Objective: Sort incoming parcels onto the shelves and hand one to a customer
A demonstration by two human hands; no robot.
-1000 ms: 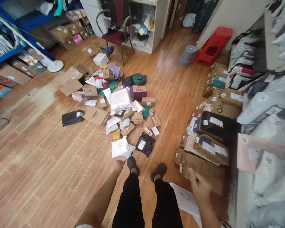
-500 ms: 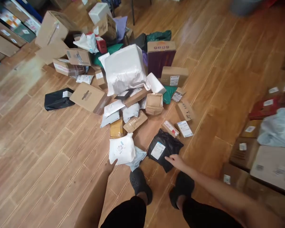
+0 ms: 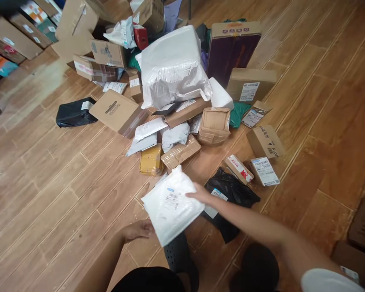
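A white plastic mailer bag (image 3: 173,207) with a printed label is tilted up off the floor, above my feet. My right hand (image 3: 200,194) grips its right edge, thumb on the front and the other fingers mostly hidden. By the mailer's lower left edge is my left hand (image 3: 138,230), its fingers stretched toward the bag; whether the tips touch it I cannot tell. Beneath my right forearm lies a black plastic parcel (image 3: 239,188) with a white label. A yellow taped box (image 3: 151,160) rests just beyond the mailer.
A heap of parcels spreads ahead, with a large white wrapped package (image 3: 173,61) on top and a tall purple box (image 3: 232,50) behind. Small boxes lie at right, including a white-labelled box (image 3: 265,171). More brown cartons (image 3: 363,227) stand at the right edge. Wooden floor (image 3: 48,194) surrounds the heap.
My right hand has moved left from the black parcel onto the white mailer. The mailer has been lifted and turned. My left hand now sits beside its lower left edge.
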